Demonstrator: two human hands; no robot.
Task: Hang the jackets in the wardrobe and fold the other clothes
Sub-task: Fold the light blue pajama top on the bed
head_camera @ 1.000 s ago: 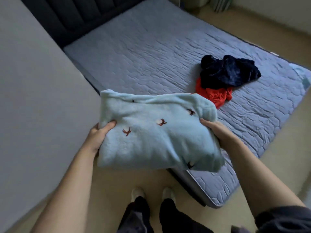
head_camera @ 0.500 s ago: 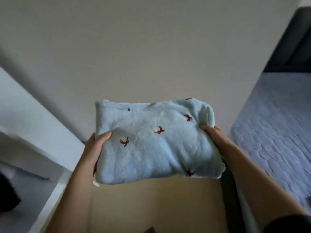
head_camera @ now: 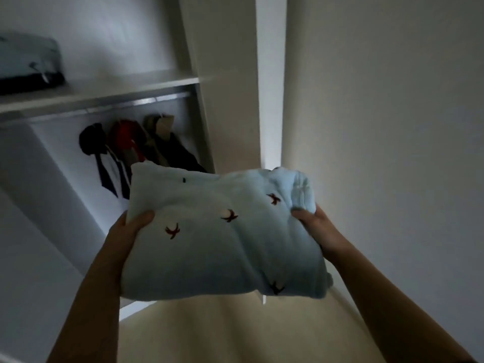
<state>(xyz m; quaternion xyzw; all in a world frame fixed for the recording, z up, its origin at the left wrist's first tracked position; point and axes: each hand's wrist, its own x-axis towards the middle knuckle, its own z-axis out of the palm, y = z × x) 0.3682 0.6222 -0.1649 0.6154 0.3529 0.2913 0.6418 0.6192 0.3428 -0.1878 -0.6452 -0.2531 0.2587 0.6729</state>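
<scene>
A folded light-blue fleece garment with small dark red bird marks is held up in front of me. My left hand grips its left edge, thumb on top. My right hand grips its right edge, thumb over the bunched corner. Behind it stands the open white wardrobe. Several jackets hang from the metal rail inside, in dark, red and beige colours. On the shelf above the rail lies a stack of folded clothes, light blue over dark.
The wardrobe's white side panel rises just right of the opening, and a plain wall fills the right side. Beige floor shows below the garment.
I have turned left from the bed to the wardrobe, carrying the folded blue garment in both hands. The bed has left the view; the rail, jackets and shelf have come in.
</scene>
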